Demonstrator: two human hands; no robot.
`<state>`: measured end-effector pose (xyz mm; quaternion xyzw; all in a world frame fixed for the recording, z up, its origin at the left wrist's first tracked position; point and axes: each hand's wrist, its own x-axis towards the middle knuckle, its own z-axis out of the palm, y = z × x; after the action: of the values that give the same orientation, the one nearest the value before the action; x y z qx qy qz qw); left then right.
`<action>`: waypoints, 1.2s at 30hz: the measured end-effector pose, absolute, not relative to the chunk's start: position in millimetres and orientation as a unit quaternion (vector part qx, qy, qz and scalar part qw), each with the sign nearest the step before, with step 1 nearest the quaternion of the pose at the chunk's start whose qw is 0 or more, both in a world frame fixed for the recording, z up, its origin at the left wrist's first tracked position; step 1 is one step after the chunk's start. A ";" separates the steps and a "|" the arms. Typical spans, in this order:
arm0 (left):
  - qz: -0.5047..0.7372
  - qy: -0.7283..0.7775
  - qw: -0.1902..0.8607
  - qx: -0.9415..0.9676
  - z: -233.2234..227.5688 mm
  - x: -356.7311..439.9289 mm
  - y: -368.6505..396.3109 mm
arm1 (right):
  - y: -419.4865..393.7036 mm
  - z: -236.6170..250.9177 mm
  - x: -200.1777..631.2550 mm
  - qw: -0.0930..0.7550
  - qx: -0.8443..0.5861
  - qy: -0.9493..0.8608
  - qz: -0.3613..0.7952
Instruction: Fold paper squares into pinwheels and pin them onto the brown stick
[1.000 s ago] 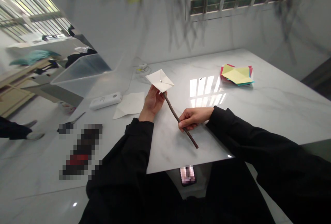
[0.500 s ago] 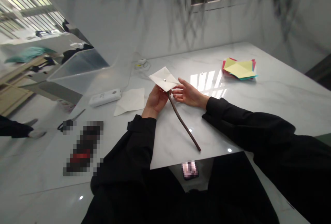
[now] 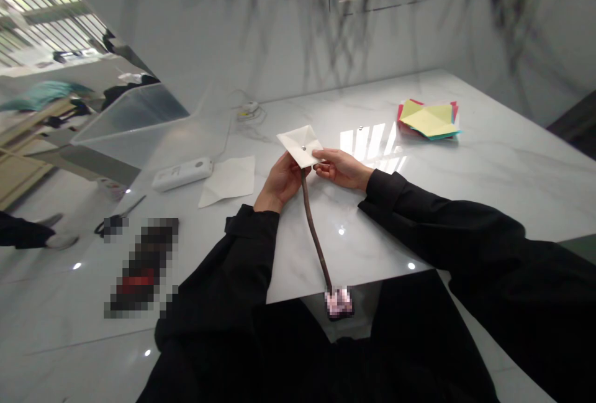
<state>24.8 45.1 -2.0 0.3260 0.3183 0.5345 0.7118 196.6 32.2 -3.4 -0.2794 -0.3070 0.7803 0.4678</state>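
A white folded paper pinwheel (image 3: 300, 143) with a small metal pin at its centre sits on top of a thin brown stick (image 3: 315, 235). My left hand (image 3: 280, 183) grips the stick just under the paper. My right hand (image 3: 339, 167) pinches the right edge of the paper between thumb and fingers. The stick hangs down toward me, and its lower end reaches past the near edge of the white marble table (image 3: 488, 179).
A stack of coloured paper sheets (image 3: 429, 120) lies at the far right. A loose white sheet (image 3: 228, 181), a white rectangular device (image 3: 181, 174) and scissors (image 3: 118, 217) lie to the left. A clear plastic bin (image 3: 135, 123) stands at the back left, and a white cable coil (image 3: 246, 111) behind the pinwheel.
My right hand let go of the lower stick, rose to the pinwheel and now pinches its edge. The stick's free end swung from the right toward me.
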 end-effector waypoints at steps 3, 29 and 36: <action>0.534 0.315 0.713 0.328 -0.7 26.2 44.1 | 32.2 -3.0 198.4 0.467 -0.281 -0.305 0.781; 0.525 0.364 0.634 0.436 -13.8 25.8 47.9 | 38.7 -10.3 206.8 0.486 -0.310 -0.327 0.749; 0.507 0.481 0.437 0.566 -19.9 33.5 47.9 | 48.0 -16.2 213.7 0.574 -0.378 -0.375 0.622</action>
<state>33.5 47.9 -19.9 0.5662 0.4810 0.5067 0.4374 213.7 48.0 -16.2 -0.3778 -0.3755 0.6217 0.5743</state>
